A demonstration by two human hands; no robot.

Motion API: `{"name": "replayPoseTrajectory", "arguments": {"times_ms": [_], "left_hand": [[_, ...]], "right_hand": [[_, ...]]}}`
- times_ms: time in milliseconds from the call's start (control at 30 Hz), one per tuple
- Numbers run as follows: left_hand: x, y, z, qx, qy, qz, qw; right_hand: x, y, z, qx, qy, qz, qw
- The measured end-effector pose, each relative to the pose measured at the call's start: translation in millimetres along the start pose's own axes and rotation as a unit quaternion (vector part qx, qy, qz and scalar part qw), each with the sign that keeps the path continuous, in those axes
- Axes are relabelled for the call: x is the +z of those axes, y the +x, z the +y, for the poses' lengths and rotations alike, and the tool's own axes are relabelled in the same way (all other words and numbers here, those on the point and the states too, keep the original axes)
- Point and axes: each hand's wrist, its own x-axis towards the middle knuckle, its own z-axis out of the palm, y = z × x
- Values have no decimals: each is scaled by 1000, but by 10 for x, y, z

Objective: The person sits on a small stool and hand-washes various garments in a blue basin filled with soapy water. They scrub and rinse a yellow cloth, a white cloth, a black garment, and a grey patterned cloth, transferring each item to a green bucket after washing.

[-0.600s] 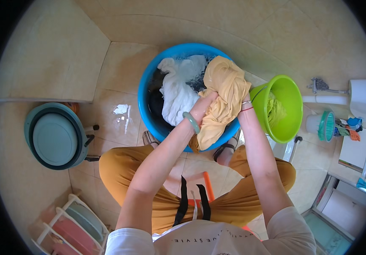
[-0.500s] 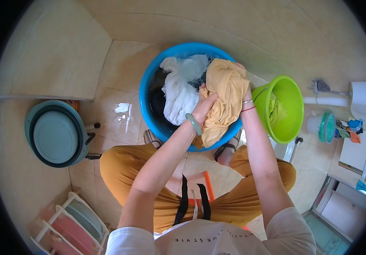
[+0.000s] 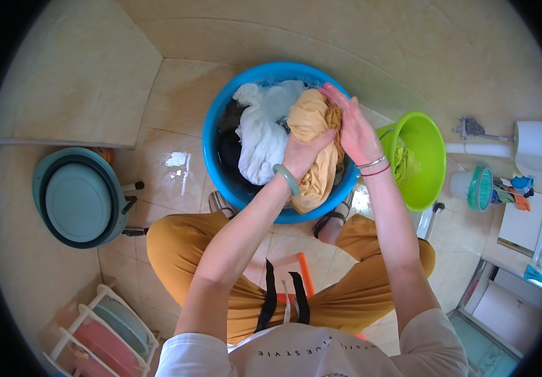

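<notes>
Laundry handling appears in hand: the left hand [image 3: 307, 152] grips the yellow cloth [image 3: 309, 115] over the blue basin [image 3: 209, 147], the right hand [image 3: 358, 133] extended, unclenched, alongside; squeezing would require both gripping.

cloth [image 3: 307, 116]: peach | basin [image 3: 210, 141]: blue | bucket [image 3: 432, 160]: lime | trousers [image 3: 180, 251]: mustard

Dark lettering [image 3: 283, 353] on the pale shirt [image 3: 359, 364]
</notes>
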Motion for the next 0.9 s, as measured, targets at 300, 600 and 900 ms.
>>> {"name": "replayPoseTrajectory", "arguments": {"times_ms": [300, 600, 900], "left_hand": [[-83, 10, 16, -214, -131, -17, 968], [-129, 25, -3, -223, -141, -37, 964], [-130, 3, -266, 16, -38, 4, 999]], "right_hand": [[-317, 44, 400, 7, 120, 18, 993], [-23, 102, -168, 23, -87, -71, 993], [248, 241, -18, -16, -395, -5, 918]]}}
